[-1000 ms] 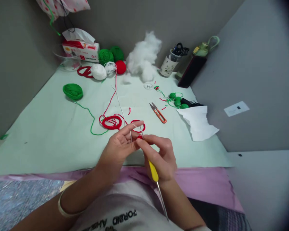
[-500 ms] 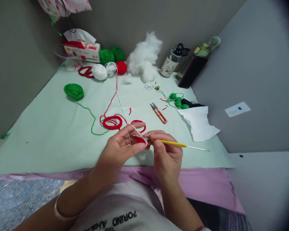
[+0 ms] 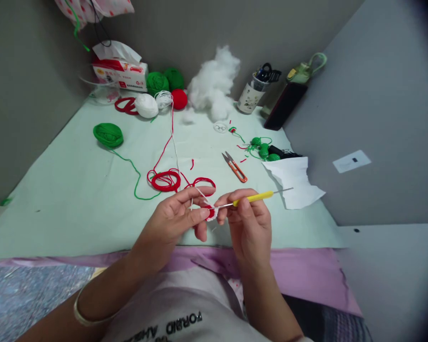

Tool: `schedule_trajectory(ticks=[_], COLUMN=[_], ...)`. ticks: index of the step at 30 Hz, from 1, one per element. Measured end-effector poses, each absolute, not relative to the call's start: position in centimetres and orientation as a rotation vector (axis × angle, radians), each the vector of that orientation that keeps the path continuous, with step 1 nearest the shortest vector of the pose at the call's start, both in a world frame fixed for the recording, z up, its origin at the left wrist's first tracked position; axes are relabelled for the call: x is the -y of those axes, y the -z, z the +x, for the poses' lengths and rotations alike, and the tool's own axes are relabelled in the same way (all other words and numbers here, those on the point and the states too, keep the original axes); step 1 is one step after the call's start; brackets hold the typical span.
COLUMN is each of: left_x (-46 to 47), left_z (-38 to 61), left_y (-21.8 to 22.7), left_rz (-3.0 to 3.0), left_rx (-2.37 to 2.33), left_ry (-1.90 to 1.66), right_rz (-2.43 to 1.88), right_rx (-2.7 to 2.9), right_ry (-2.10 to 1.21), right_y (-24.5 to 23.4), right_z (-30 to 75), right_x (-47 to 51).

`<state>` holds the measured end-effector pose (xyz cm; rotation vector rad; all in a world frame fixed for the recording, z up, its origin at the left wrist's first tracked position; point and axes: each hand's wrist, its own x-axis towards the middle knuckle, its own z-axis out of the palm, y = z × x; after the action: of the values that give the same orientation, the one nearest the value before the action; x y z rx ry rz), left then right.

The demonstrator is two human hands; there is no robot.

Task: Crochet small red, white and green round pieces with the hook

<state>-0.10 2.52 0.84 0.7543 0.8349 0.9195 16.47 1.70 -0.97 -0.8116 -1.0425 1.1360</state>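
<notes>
Left hand has a small red-and-white crochet piece pinched between thumb and fingers, just above the near part of the surface; the thumb covers a good bit of it. Right hand is gripping a hook by its yellow handle, metal end right at the piece, but I can't tell if the tip is through a stitch. White yarn runs up to the left fingers, and I lose it among them. They also cover the near side of a red loop.

Farther back, a dark slab blocks most of a green bottle. Some black thing by the white paper is hard to make out. A dotted cloth gets cropped up top.
</notes>
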Motion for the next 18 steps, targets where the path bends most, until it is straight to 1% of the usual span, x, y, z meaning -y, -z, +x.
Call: schedule_trajectory(ticks=[8, 15, 18], left_x=[-2.4, -2.4, -2.3], left_z=[-0.3, 0.3, 0.7], left_y=[-1.5, -1.2, -1.2], left_rz=[0.727, 0.784, 0.906], left_rx=[-0.811, -0.881, -0.993], left_ry=[-0.913, -1.044, -1.139], right_rz=[-0.843, -0.866, -0.902], right_rx=[1.179, 1.672, 1.824], right_ry=[-0.919, -0.398, -0.268], right_y=[0.4, 0.4, 0.3], right_z=[16.8, 17.2, 17.6], right_x=[-0.5, 0.5, 0.7])
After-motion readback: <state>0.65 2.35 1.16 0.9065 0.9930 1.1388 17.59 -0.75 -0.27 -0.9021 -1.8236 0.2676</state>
